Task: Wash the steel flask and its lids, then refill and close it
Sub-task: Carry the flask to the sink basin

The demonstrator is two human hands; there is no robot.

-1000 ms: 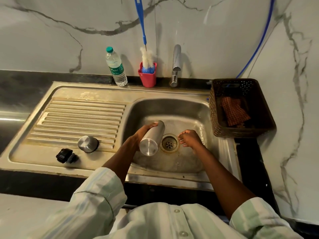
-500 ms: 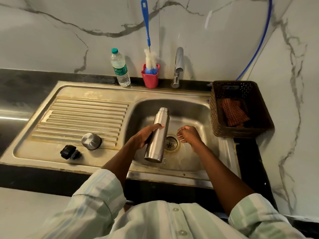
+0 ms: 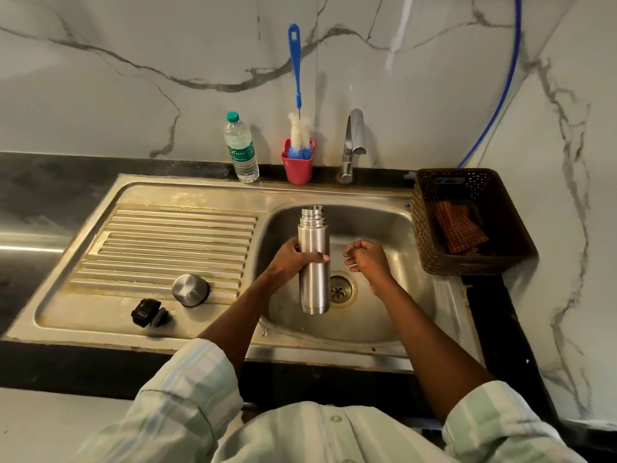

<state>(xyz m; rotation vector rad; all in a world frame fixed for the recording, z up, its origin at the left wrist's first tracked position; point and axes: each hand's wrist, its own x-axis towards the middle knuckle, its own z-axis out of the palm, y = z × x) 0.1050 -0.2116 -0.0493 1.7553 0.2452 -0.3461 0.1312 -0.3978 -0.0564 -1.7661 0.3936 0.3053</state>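
Steel sink (image 3: 430, 332) set in a dark counter against a marble wall: flask held upright over the basin, lids off.

Nearest, striped sleeves (image 3: 187, 392) fill the lower edge; the left hand (image 3: 290, 259) grips the steel flask (image 3: 314, 262) at mid-body, open threaded mouth uppermost, base above the drain (image 3: 340, 290); the right hand (image 3: 367, 259) hangs just beside the flask, fingers loosely curled and holding nothing; on the drainboard lie the black stopper (image 3: 148, 313) and the steel cap (image 3: 190, 290), well apart from the flask; the step appears to be washing of the body, and the next move likely calls for the bottle brush (image 3: 298, 135) in the red cup (image 3: 297, 167), or water from the tap (image 3: 352, 145); no water is seen running; beyond stand a plastic bottle (image 3: 241, 148) and a basket (image 3: 430, 225) with a checked cloth (image 3: 459, 230); the flask's interior and any soap are not visible.
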